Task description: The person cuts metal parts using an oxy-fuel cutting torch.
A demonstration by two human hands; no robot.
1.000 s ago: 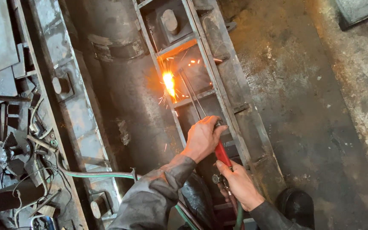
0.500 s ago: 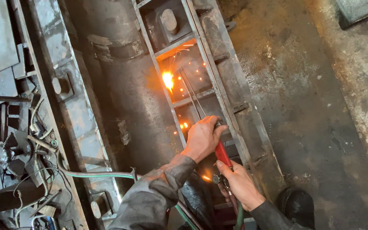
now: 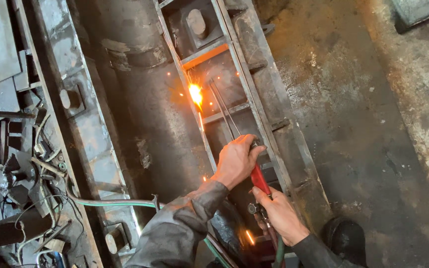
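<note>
I hold a gas cutting torch (image 3: 260,178) with a red handle and two thin metal tubes running up to a bright flame (image 3: 195,93). My left hand (image 3: 237,160) wraps the front of the handle. My right hand (image 3: 279,214) grips the rear end by the valves, where the hoses join. The flame burns at the left rail of a long steel ladder-like frame (image 3: 254,106), and sparks scatter around it.
A big dark steel cylinder (image 3: 147,114) lies left of the frame. A green hose (image 3: 110,202) runs across a second steel beam (image 3: 83,129). Scrap metal and wires (image 3: 11,168) pile at the far left. Concrete floor (image 3: 373,129) spreads right. My dark shoe (image 3: 344,238) is bottom right.
The flame has shifted slightly up the rail, and the sparks fall differently. Both hands have stayed on the torch in nearly the same place.
</note>
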